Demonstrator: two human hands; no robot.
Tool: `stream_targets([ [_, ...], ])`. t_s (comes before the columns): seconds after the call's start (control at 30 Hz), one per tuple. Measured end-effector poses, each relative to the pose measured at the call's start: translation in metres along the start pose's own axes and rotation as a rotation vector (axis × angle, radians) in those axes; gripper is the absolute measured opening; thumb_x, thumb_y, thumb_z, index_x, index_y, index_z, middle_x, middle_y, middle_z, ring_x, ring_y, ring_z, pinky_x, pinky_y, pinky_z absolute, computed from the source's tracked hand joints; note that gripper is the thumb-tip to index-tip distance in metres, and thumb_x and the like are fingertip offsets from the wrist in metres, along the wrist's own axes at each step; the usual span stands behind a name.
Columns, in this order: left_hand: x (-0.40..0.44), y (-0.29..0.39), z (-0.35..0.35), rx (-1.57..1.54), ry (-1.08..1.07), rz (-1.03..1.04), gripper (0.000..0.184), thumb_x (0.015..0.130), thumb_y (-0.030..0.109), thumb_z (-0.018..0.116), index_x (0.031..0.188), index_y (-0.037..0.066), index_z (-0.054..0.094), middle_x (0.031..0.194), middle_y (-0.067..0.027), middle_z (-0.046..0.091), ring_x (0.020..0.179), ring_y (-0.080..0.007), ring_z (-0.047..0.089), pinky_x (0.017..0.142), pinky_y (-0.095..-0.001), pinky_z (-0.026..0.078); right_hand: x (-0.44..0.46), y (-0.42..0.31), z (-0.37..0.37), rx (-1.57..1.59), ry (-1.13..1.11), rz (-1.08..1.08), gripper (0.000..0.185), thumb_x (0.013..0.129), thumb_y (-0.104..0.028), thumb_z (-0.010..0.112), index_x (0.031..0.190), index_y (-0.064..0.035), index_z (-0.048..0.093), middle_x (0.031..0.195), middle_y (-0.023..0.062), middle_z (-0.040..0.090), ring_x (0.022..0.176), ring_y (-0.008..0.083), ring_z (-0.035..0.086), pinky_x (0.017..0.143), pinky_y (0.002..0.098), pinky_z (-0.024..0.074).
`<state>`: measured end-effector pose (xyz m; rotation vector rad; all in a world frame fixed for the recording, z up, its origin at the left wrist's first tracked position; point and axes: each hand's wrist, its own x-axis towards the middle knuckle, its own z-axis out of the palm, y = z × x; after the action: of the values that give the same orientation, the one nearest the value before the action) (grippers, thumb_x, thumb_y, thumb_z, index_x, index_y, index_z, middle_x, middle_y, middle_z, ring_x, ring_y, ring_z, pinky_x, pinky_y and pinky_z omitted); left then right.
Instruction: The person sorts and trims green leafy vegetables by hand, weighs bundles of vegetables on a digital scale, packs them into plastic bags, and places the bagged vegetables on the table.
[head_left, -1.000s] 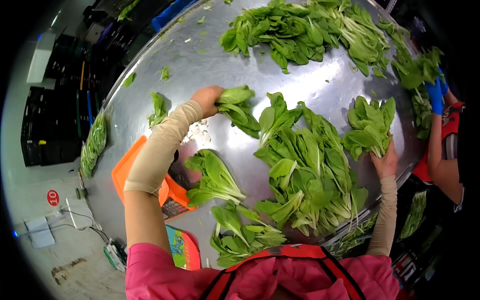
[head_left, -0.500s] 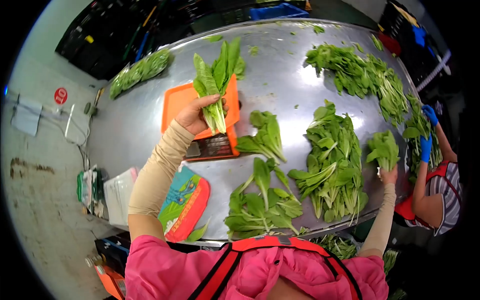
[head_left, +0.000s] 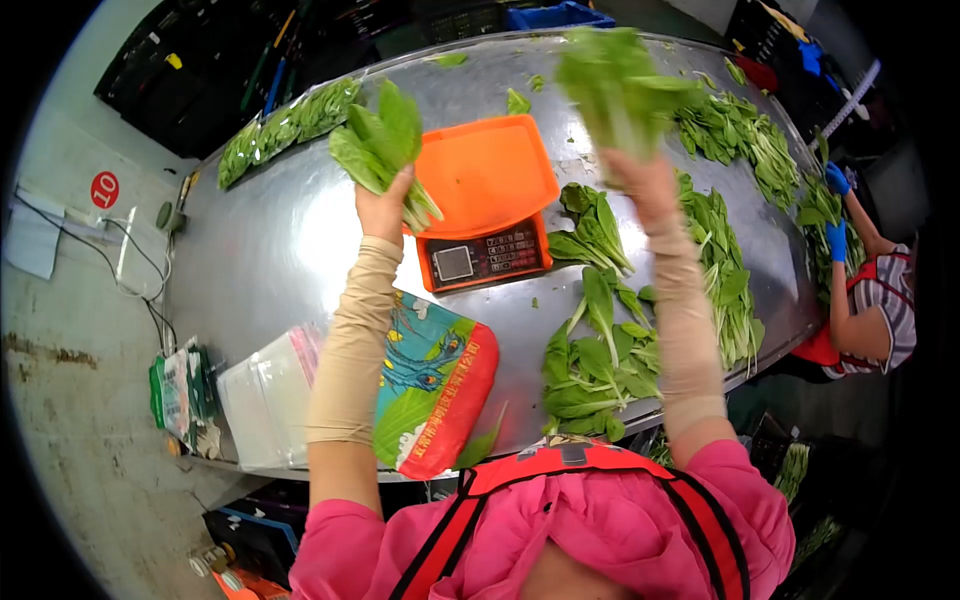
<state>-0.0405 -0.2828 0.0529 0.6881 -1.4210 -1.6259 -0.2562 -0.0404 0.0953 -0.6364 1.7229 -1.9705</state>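
Observation:
My left hand (head_left: pixel 383 207) is closed round the stems of a small bunch of leafy greens (head_left: pixel 375 148), just left of the orange scale tray (head_left: pixel 485 175). To the right of the tray, my right hand (head_left: pixel 643 185) grips a larger bunch of greens (head_left: pixel 615 85), blurred by motion. The scale's dark keypad and display (head_left: pixel 485 258) face me below the tray, and no greens lie on the tray. A small bunch (head_left: pixel 592 228) rests right of the scale, with loose greens (head_left: pixel 600 365) nearer me and a long pile (head_left: pixel 725 270) beyond my right forearm.
Bagged greens (head_left: pixel 290 128) lie at the back left. A printed colourful bag (head_left: pixel 435 385) and clear plastic bags (head_left: pixel 268 400) are near the front edge. More greens (head_left: pixel 745 140) lie at the back right, where a co-worker's blue-gloved hands (head_left: pixel 837 240) handle leaves.
My right hand has moved left and up from the table's right side with its bunch. The view has shifted; my left hand's bunch is now left of the tray instead of over it.

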Motion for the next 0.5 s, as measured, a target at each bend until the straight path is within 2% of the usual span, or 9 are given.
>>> stream_targets([
  [0.07,0.007,-0.032,0.004,0.110,0.011,0.072,0.063,0.074,0.011,0.070,0.122,-0.005,0.034,0.117,-0.0164,0.051,0.103,-0.0241,0.053,0.089,-0.0329,0.043,0.013,0.044,0.066,-0.006,-0.019,-0.055,0.050,0.071,-0.016,0.070,0.114,-0.0042,0.048,0.088,0.0042,0.059,0.064,0.0121,0.056,0.050,0.0241,0.0477],
  [0.1,0.007,-0.047,0.009,0.170,-0.030,0.068,0.069,0.072,0.019,0.072,0.123,-0.006,0.032,0.116,-0.0195,0.051,0.103,-0.0276,0.053,0.091,-0.0338,0.042,0.014,0.057,0.094,-0.220,0.045,-0.015,0.052,0.071,-0.021,0.070,0.114,-0.0028,0.048,0.091,0.0098,0.060,0.069,0.0178,0.059,0.058,0.0300,0.0504],
  [0.13,0.011,-0.068,0.009,0.373,-0.065,0.021,0.076,0.071,0.024,0.072,0.125,-0.008,0.029,0.117,-0.0223,0.050,0.105,-0.0307,0.052,0.092,-0.0346,0.041,0.027,0.103,0.113,-0.710,0.159,-0.165,0.067,0.068,-0.029,0.071,0.122,-0.0013,0.042,0.095,0.0175,0.059,0.078,0.0273,0.060,0.070,0.0380,0.0503],
  [0.17,0.015,-0.084,0.010,0.575,-0.099,-0.028,0.083,0.070,0.030,0.072,0.127,-0.009,0.025,0.118,-0.0251,0.049,0.106,-0.0339,0.052,0.093,-0.0354,0.040,0.013,0.115,0.130,-0.999,0.097,-0.017,0.082,0.066,-0.037,0.070,0.129,0.0004,0.033,0.103,0.0240,0.055,0.091,0.0369,0.057,0.083,0.0428,0.0458],
  [0.23,-0.005,-0.063,0.026,0.764,-0.076,-0.051,0.097,0.069,0.039,0.070,0.132,-0.012,0.015,0.120,-0.0295,0.046,0.109,-0.0390,0.049,0.093,-0.0371,0.039,-0.002,0.087,0.151,-1.168,-0.044,0.026,0.090,0.066,-0.041,0.070,0.133,0.0012,0.025,0.116,0.0260,0.047,0.103,0.0386,0.051,0.087,0.0417,0.0434],
  [0.27,0.000,-0.073,0.021,0.717,-0.125,-0.006,0.101,0.072,0.037,0.068,0.134,-0.013,0.006,0.121,-0.0314,0.045,0.109,-0.0405,0.049,0.092,-0.0382,0.040,0.002,0.091,0.151,-1.191,-0.118,0.048,0.099,0.064,-0.045,0.070,0.134,0.0036,0.022,0.116,0.0273,0.047,0.105,0.0415,0.050,0.091,0.0406,0.0411],
  [0.37,-0.002,-0.034,0.017,0.819,-0.241,-0.235,0.076,0.074,0.034,0.067,0.121,-0.011,0.030,0.114,-0.0316,0.050,0.104,-0.0402,0.052,0.086,-0.0411,0.043,0.012,0.092,0.130,-1.103,-0.375,0.015,0.107,0.060,-0.049,0.073,0.136,0.0053,0.018,0.121,0.0303,0.043,0.110,0.0414,0.048,0.095,0.0392,0.0385],
  [0.4,0.001,-0.034,0.014,0.820,-0.238,-0.245,0.076,0.074,0.034,0.067,0.121,-0.011,0.030,0.114,-0.0316,0.050,0.104,-0.0402,0.052,0.086,-0.0411,0.043,0.017,0.099,0.121,-0.991,-0.414,-0.059,0.109,0.061,-0.044,0.075,0.138,0.0049,0.015,0.124,0.0282,0.044,0.115,0.0345,0.046,0.096,0.0398,0.0388],
  [0.5,0.003,-0.043,0.008,0.921,-0.248,-0.076,0.064,0.073,0.033,0.069,0.111,-0.008,0.039,0.105,-0.0288,0.054,0.096,-0.0387,0.055,0.083,-0.0413,0.044,0.030,0.108,0.101,-0.712,-0.487,0.017,0.093,0.070,-0.037,0.070,0.136,0.0052,0.020,0.121,0.0276,0.047,0.113,0.0345,0.048,0.095,0.0370,0.0395],
])
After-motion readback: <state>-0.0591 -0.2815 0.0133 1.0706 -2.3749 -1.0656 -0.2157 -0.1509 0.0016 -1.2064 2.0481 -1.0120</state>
